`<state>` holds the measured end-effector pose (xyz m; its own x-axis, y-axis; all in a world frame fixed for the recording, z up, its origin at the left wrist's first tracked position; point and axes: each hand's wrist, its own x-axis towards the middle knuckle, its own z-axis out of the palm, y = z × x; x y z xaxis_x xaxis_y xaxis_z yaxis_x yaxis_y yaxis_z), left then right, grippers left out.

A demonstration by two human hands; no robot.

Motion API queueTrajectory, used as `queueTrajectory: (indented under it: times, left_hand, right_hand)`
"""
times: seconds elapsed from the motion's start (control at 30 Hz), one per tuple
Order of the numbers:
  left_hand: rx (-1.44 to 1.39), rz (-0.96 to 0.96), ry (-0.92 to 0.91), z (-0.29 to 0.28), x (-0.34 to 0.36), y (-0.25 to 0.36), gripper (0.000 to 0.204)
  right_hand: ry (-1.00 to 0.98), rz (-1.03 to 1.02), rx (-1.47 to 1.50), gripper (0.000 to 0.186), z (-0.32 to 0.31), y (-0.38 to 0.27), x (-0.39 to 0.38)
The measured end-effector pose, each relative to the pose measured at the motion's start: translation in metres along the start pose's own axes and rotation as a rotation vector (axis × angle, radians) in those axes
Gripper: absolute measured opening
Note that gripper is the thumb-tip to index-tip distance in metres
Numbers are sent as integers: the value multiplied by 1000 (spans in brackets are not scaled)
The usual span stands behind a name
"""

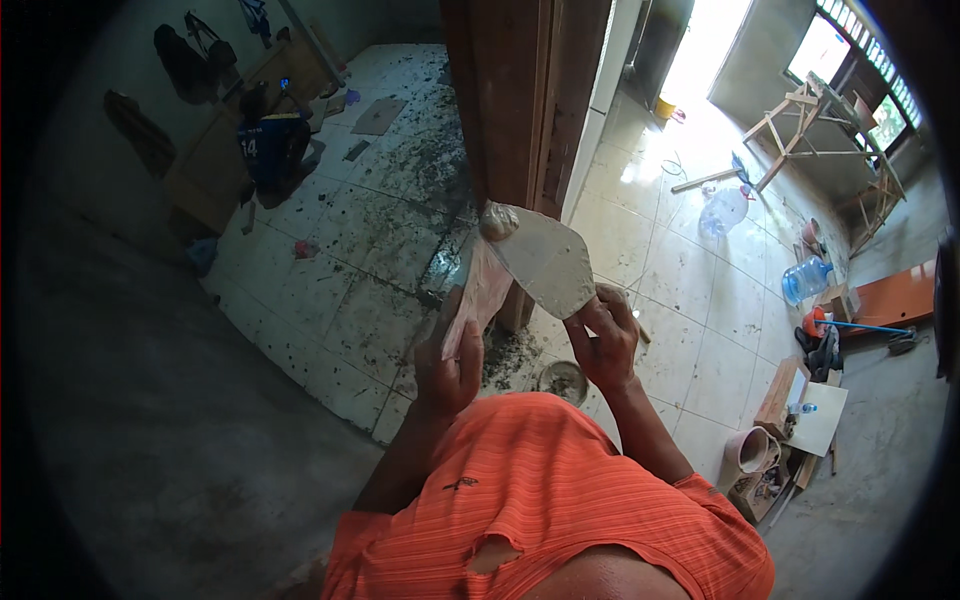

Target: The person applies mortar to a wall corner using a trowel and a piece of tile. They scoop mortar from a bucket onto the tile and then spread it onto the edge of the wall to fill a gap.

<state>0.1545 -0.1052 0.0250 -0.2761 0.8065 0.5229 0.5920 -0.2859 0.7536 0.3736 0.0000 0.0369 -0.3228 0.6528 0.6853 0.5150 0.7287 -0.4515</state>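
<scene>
My left hand (447,370) grips a pink flat scraper (476,295) held upright, its upper end carrying a lump of grey mortar (497,221). In my right hand (603,342) is the handle of a mason's trowel, whose broad blade (548,265) is smeared with grey mortar. The scraper's tip touches the blade's top left corner. Both tools are held in front of a brown wooden door frame (520,100). Directly below them, on the tiled floor, sits a small round bowl of mortar (562,380).
Another person in a blue shirt (268,142) crouches at the far left by a wooden cabinet. Grey mortar smears cover the left tiles (390,200). To the right lie two clear water jugs (806,279), a wooden trestle (800,125), a yellow bucket (665,106), boxes and tools.
</scene>
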Motion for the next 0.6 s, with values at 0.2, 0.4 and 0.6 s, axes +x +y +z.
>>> queueTrajectory:
  times: [0.2, 0.4, 0.6]
  left_hand:
    - [-135, -351, 122, 6, -41, -82, 21]
    - [-107, -502, 398, 32, -59, -105, 29]
    - [-48, -505, 535, 55, -72, -103, 35]
  right_hand:
    - [-245, 162, 98, 29, 2, 60, 10]
    - [-497, 249, 121, 19, 11, 136, 18]
    - [-627, 268, 152, 21, 31, 164, 46]
